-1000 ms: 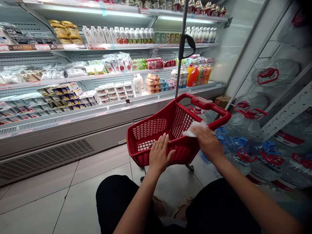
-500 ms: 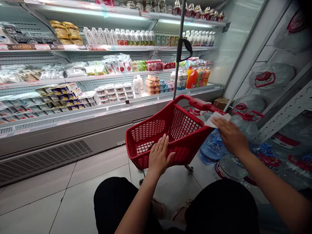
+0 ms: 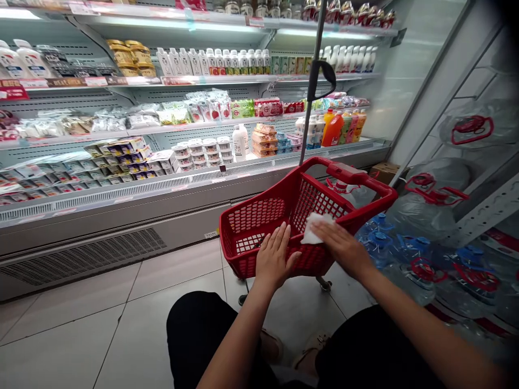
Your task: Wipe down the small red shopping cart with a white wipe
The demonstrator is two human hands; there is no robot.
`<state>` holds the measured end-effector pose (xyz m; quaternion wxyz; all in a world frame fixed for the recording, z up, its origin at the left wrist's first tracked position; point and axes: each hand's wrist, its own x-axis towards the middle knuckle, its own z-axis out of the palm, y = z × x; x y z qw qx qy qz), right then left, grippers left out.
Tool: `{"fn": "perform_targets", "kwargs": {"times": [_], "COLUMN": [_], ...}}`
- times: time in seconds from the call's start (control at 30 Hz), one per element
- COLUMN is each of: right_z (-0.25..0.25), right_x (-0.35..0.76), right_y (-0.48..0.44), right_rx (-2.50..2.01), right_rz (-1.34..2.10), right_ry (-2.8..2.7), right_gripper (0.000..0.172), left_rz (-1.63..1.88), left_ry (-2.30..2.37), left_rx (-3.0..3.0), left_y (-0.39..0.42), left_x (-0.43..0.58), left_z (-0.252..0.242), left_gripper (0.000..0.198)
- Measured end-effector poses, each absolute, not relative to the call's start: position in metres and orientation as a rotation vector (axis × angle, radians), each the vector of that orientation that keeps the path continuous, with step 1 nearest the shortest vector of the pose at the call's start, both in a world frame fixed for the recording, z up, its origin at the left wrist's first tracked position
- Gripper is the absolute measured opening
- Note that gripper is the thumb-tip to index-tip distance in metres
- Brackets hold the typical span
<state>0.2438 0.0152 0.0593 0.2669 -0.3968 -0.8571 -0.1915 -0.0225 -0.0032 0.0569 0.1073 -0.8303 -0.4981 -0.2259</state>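
Note:
A red plastic shopping basket on small wheels stands on the tiled floor in front of me. My left hand lies flat, fingers together, on the basket's near rim. My right hand presses a white cloth against the basket's right rim, close to my left hand. A grey pull pole with a black grip rises from the basket's far end. My knees in black trousers fill the bottom of the view.
An open chiller with shelves of yoghurt cups, milk bottles, juice and packets runs along the left and back. Large water jugs with red handles are stacked at the right. A cardboard box sits in the corner.
My right hand slid the cloth out along the right rim toward the basket's handle end, then back down next to my left hand. My left hand stayed on the near rim.

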Motion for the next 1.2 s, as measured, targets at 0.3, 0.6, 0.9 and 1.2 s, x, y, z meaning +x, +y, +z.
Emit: {"fn": "perform_targets", "kwargs": {"times": [0.3, 0.6, 0.9, 1.2], "right_z": [0.085, 0.055, 0.029, 0.068], "right_x": [0.312, 0.251, 0.153, 0.309], "right_y": [0.06, 0.062, 0.024, 0.085], "right_rx": [-1.418, -1.284, -0.957, -1.294], "right_rz": [-0.622, -0.527, -0.378, -0.57], "right_ry": [-1.987, -2.092, -2.341, -2.145], "right_gripper": [0.057, 0.063, 0.08, 0.064], "left_rz": [-0.67, -0.702, -0.667, -0.678], "left_ry": [-1.418, -1.659, -1.619, -1.616], "left_rx": [-2.505, -2.283, -2.352, -2.308], "left_y": [0.009, -0.009, -0.003, -0.002], "left_x": [-0.025, -0.07, -0.086, -0.11], "left_z": [0.06, 0.044, 0.047, 0.042], "left_gripper": [0.073, 0.066, 0.068, 0.06]}}
